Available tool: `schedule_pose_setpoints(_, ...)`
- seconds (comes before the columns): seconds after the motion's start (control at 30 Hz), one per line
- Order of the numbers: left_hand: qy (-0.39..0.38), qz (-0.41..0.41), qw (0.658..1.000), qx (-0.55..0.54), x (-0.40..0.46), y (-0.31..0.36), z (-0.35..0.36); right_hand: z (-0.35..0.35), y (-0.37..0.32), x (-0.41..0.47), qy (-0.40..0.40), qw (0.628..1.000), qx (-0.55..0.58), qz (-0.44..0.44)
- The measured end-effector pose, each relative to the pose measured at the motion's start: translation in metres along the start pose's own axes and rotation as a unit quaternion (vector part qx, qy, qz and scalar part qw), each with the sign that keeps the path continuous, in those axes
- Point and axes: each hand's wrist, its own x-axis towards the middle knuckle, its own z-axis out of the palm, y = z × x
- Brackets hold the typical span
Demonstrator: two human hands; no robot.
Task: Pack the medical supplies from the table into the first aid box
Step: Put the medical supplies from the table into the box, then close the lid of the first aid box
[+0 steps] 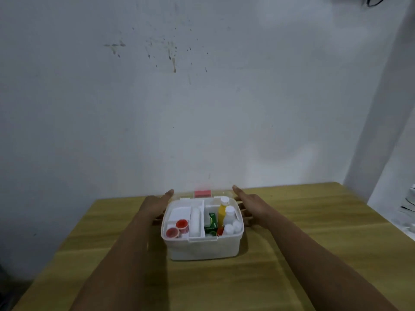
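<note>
Wooden surface (292, 221) carries the open first aid box (203, 245), long axis left-right, packed. Left hand (157, 204) and right hand (250, 203) flank it, each grip spread flat, holding nothing.

Stained wall (157, 97) — seemingly wooden table (314, 232)

- First aid box (203, 249): translucent milky-white plastic, smooth, faint sheen on the rim.
- Inner tray (197, 221): opaque white plastic, smooth, matt.
- Clear lid (224, 194) at the box's far edge: transparent plastic; pink latch (202, 193) of matt plastic.
- Two red caps (177, 227): glossy plastic.
- Yellow bottle (222, 212): smooth plastic, white cap.
- White bottles (231, 221): plastic, semi-matt.
- Green carton (211, 223): printed paperboard, slight gloss.
- Table (314, 254): yellowish wood-look surface, grain visible, smooth, low sheen.
- Wall (202, 97): painted, matt, stained.
</note>
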Motion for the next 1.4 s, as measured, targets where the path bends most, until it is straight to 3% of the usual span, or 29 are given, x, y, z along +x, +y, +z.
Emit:
schedule_pose_setpoints(0.1,-0.048,0.0,0.999,-0.022,0.006,0.002,0.005,0.007,-0.001,0.016,0.006,1.0,0.015,0.019)
schedule_pose_setpoints(0.27,-0.041,0.012,0.997,-0.058,0.008,0.016,0.0,0.008,-0.014,0.023,0.014,1.0,0.021,0.002)
schedule_pose_setpoints(0.6,-0.039,0.091,0.986,-0.137,-0.035,0.043,-0.017,0.009,-0.061,-0.024,0.048,0.991,-0.023,-0.119)
schedule_pose_setpoints(0.9,-0.042,0.176,0.975,-0.127,-0.096,0.002,-0.011,0.028,-0.024,-0.085,0.101,0.953,-0.048,-0.283)
schedule_pose_setpoints(1.1,-0.021,0.235,0.971,-0.047,-0.118,-0.048,0.003,0.041,0.021,-0.102,0.092,0.944,-0.127,-0.289)
schedule_pose_setpoints(1.2,-0.005,0.263,0.964,-0.037,-0.123,-0.059,0.009,0.05,0.035,-0.109,0.128,0.928,-0.172,-0.305)
schedule_pose_setpoints(1.4,-0.008,0.283,0.956,-0.073,-0.135,-0.064,0.018,0.059,0.045,-0.118,0.165,0.932,-0.101,-0.305)
